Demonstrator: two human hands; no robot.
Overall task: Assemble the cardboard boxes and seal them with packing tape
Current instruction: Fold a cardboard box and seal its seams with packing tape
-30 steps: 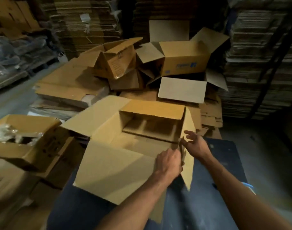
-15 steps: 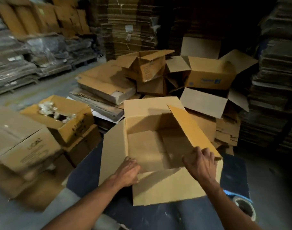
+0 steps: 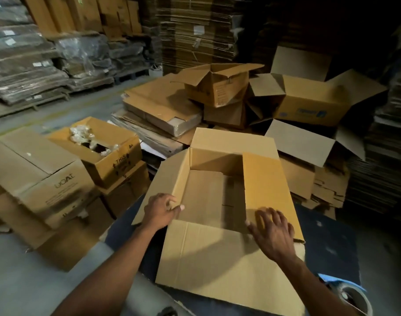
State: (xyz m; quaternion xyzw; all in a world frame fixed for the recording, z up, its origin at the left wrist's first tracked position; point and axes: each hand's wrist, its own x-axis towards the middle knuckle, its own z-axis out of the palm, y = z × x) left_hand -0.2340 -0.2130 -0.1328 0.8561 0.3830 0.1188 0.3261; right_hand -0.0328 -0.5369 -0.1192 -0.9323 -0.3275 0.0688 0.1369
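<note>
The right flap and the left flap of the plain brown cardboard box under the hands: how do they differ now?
The right flap is folded inward over the opening; the left flap stands spread outward. The right hand lies flat on the right flap with fingers spread; the left hand grips the left flap's near edge. Both belong to the same plain brown cardboard box, and neither shows tape.

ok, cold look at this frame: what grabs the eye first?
The open cardboard box on the dark blue table, centre frame, flaps still up. Then the hands: the left hand grips the left flap's edge, and the right hand lies spread on the right flap. A tape roll sits at the bottom right corner.
</note>
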